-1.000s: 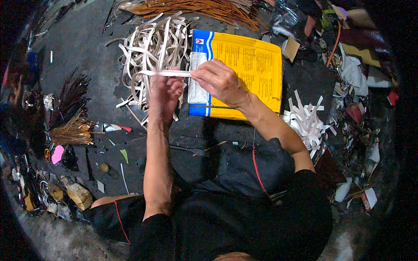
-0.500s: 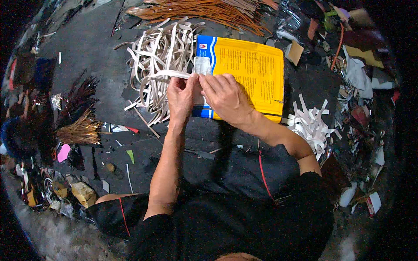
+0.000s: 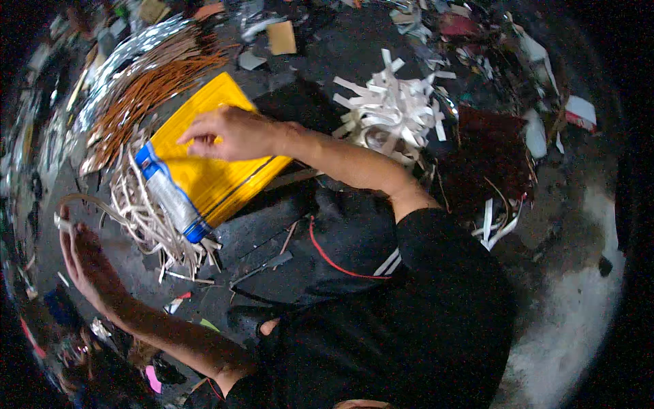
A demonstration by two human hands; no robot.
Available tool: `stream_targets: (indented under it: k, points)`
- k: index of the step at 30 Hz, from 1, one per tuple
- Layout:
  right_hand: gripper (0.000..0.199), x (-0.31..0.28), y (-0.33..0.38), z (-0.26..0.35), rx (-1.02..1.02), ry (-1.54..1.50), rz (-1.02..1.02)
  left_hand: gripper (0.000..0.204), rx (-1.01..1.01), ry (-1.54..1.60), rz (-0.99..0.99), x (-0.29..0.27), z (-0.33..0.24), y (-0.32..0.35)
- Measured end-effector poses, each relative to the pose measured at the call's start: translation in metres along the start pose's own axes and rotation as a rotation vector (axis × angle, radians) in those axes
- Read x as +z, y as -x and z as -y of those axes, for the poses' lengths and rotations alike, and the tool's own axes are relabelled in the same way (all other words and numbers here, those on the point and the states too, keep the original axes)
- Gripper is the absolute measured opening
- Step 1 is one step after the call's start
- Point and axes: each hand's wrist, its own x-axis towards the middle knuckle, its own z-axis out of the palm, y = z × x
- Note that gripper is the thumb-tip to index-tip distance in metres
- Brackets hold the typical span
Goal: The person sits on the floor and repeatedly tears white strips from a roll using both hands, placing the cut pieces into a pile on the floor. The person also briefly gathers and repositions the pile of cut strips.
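Note:
At the far left my left hand [image 3: 85, 255] is raised beside a tangled pile of off-white strips [image 3: 133, 211]. A pale strip [image 3: 82, 198] curves from the pile to its fingertips, which are closed on the strip's end. My right hand [image 3: 235, 133] hovers over a yellow, blue-banded flat container [image 3: 231, 191]. Its fingers are loosely bent and apart, with nothing visible in them. The container lies slanted, its blue and silvery end against the strip pile. Right of the container sits a second heap of shorter white strips [image 3: 395, 112].
A bundle of orange-brown strands [image 3: 146, 95] lies beyond the container. Scraps, including a tan piece [image 3: 281, 38], litter the far side. A dark brown sheet [image 3: 487, 153] lies at the right. A pink scrap [image 3: 153, 379] lies near the lower left.
The view has swung to the right. My hands, close together at a strip before, are now wide apart; the left has drawn out leftward with a strip, the right has come away over the container.

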Motion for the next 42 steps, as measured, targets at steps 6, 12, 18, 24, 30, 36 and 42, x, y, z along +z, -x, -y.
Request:
stream_targets:
  k: [6,12,18,24,30,36,42]
  points:
    - [0.019,-0.106,0.116,-0.066,0.318,0.096,-0.432,0.050,-0.152,-0.251,0.058,-0.060,0.115,0.012]
    - [0.027,-0.142,0.301,-0.163,0.896,0.515,-0.389,0.043,-0.324,0.057,0.074,0.004,0.125,0.043]
    - [0.027,-0.084,0.305,-0.145,0.631,0.903,0.115,0.031,-0.179,-0.017,0.099,0.051,0.084,0.045]
    - [0.009,-0.120,0.202,-0.080,0.455,0.622,-0.287,0.029,-0.133,0.144,0.208,0.097,0.055,0.059]
    - [0.016,-0.104,0.091,0.047,0.466,-0.054,0.004,0.049,0.550,-0.302,0.396,0.162,-0.030,0.087]
    - [0.026,-0.079,0.052,0.080,0.404,-0.174,0.247,0.026,0.110,-0.313,0.756,0.144,0.004,0.080]
    - [0.025,-0.077,0.066,0.049,0.248,0.004,0.327,0.016,-0.339,0.205,0.593,0.073,0.019,0.055]
